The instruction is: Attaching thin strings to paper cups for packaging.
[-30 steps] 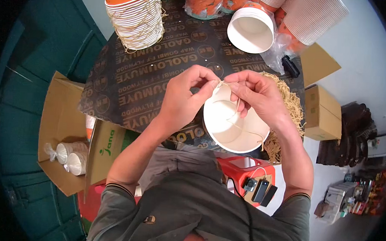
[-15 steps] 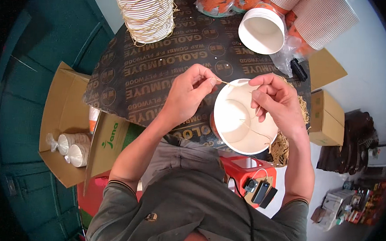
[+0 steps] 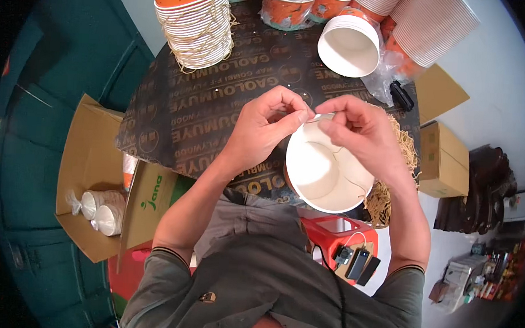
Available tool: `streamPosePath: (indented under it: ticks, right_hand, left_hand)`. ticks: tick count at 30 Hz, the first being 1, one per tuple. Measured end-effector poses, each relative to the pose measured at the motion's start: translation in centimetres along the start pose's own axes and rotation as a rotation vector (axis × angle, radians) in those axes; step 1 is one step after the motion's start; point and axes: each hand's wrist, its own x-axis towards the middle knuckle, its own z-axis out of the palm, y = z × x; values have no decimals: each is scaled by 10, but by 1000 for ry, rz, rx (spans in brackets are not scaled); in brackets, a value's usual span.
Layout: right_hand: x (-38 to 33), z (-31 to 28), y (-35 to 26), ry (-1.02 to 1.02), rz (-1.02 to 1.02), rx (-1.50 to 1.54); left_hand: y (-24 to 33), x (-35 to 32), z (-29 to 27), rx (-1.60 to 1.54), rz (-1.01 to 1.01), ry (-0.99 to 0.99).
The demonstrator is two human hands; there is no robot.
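A white-lined paper bucket (image 3: 310,184) stands at the table's near edge, its open mouth facing me. At the far part of its rim, my left hand (image 3: 267,125) pinches a thin tan cord between thumb and fingertips. Close beside it, my right hand (image 3: 365,134) has its thumb and fingers drawn together over the same rim, on the cord as well; the fingertips partly hide it. A loose length of the cord (image 3: 353,184) hangs inside the bucket. Just under my right wrist lies a heap of tan cords (image 3: 381,207).
Back left on the dark plywood table (image 3: 187,121) is a bucket stack (image 3: 199,39) with cords around its rims. More orange and white stacks (image 3: 288,8) line the back, beside an empty bucket (image 3: 349,47). An open carton (image 3: 92,137) stands left, a red stool (image 3: 324,229) below.
My right hand has moved left and slightly up, bringing its fingertips near my left hand at the bucket's far rim. The cord stretch between the hands is shorter.
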Motion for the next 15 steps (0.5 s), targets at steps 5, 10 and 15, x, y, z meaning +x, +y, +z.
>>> streamPosePath:
  ticks: [5, 10, 15]
  right_hand:
    - [4, 15, 0, 18, 15, -239]
    - [13, 21, 12, 26, -71, -127]
    - [14, 20, 16, 8, -82, -28]
  left_hand:
    - [6, -1, 3, 136, 25, 31]
    - [4, -5, 1, 132, 31, 33]
    - [5, -8, 0, 18, -143, 73]
